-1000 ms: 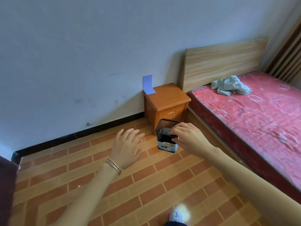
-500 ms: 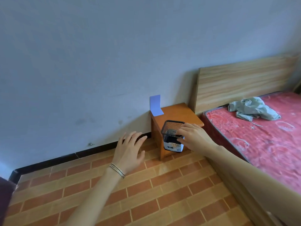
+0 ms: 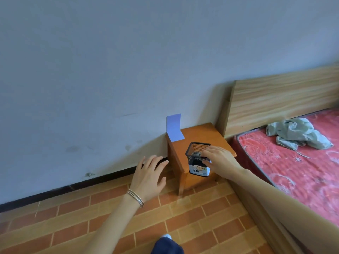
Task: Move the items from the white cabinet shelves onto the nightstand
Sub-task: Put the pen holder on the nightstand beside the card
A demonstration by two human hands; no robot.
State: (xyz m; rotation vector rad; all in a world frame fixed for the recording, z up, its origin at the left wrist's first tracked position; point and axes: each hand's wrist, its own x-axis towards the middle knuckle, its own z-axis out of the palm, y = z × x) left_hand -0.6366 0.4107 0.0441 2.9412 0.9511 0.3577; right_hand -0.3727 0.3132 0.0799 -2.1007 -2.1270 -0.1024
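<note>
Hand-off at the bedside: a person's right hand carries a black mesh pen holder toward the orange wooden nightstand. The fingers are curled over the near side of its rim and the thumb presses the wall below. The holder hangs in the air and, from this angle, overlaps the nightstand's near front edge; it is not yet set down. The left hand, bangles at the wrist, is spread wide and holds nothing, out to the side over the tiled floor.

The likeliest trouble lies in that one-sided grip. Held only at the rim, the holder could tip away from the hand, and whatever dark thing sits inside it, too dim to identify, might shift or spill. Release is the second hazard: if it is let go too close to the front edge, part of the base could overhang and the holder may topple to the floor. Pushing it far back brings another risk, since a blue bookend stands at the rear left corner against the wall and a nudge could knock it down. The empty left hand appears too far off to catch a fall. To the right, a grey-green cloth lies on the red bed.
</note>
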